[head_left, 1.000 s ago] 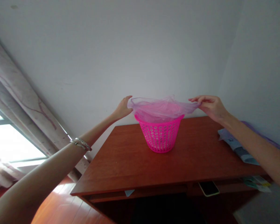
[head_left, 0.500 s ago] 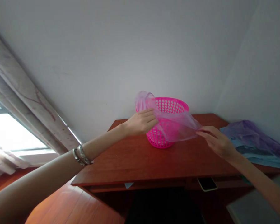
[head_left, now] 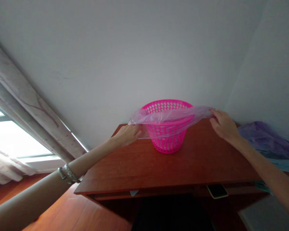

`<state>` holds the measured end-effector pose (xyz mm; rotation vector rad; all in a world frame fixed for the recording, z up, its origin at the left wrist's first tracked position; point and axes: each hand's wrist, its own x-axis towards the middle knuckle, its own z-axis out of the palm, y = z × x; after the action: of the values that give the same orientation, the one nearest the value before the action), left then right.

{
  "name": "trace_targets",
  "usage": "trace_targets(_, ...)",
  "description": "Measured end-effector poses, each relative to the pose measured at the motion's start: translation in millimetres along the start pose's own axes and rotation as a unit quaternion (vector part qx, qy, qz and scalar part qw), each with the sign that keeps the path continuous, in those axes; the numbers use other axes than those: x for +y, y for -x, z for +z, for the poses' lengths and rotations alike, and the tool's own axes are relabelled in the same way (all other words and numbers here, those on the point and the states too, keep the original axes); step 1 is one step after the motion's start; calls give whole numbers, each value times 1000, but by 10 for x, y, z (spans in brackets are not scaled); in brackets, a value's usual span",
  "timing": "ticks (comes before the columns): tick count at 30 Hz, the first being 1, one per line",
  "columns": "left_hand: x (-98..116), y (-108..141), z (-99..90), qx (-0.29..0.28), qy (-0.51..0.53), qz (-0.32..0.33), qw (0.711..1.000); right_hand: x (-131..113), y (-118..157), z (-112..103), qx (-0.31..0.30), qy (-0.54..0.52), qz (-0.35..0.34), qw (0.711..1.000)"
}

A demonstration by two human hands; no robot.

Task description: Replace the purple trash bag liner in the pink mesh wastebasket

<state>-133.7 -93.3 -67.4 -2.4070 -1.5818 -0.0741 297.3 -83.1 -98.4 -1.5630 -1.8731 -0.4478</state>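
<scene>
A: What's near the middle of the frame?

B: A pink basket (head_left: 168,142), standing upright on the brown bench (head_left: 135,170), its lattice wall full of holes and its mouth facing up

A: And what's drawn over it?

B: A thin, see-through purple bag (head_left: 167,116), stretched sideways across the basket's near rim and over the upper part of its front wall

A: Who's got hold of it?

B: Left of centre, the left hand (head_left: 127,134) has its fingers curled narrow around one end. Right of centre, the right hand (head_left: 223,125) pinches the other end between thumb and fingers

A: Anything else about?

B: A darker purple bundle (head_left: 261,133) at the right edge, a phone (head_left: 217,191) at the lower right by the bench's front, and a patterned curtain (head_left: 21,86) slanting down the left side
</scene>
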Motion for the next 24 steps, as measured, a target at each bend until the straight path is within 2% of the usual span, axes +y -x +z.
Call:
trace_targets(4, -69, -84, -138, 25, -21, -107, 994, -37, -246, 51, 5, -65, 58, 996)
trace_targets(8, -124, -188, -302, 81, 4, -142, 987, -71, -486, 152, -14, -138, 91, 986)
trace_targets(10, -171, -299, -346, 80, 84, -145, 983, -63, -596, 233, -38, -195, 115, 973)
trace_targets(12, -223, -450, -334, 52, 213, -146, 965, -54, -688, 328, -74, -271, 147, 949)
trace_targets(15, -309, -713, -199, 30, 397, -154, 904, -59, -766, 482, -126, -390, 207, 888)
trace_targets(19, -424, -1015, 107, 40, 541, -165, 824, -88, -762, 710, -194, -483, 243, 819)
trace_targets(21, -446, -1102, 258, 58, 574, -153, 803, -98, -739, 826, -219, -504, 249, 797)
trace_targets(24, -399, -1148, 442, 71, 592, -92, 798, -107, -703, 983, -231, -514, 272, 780)
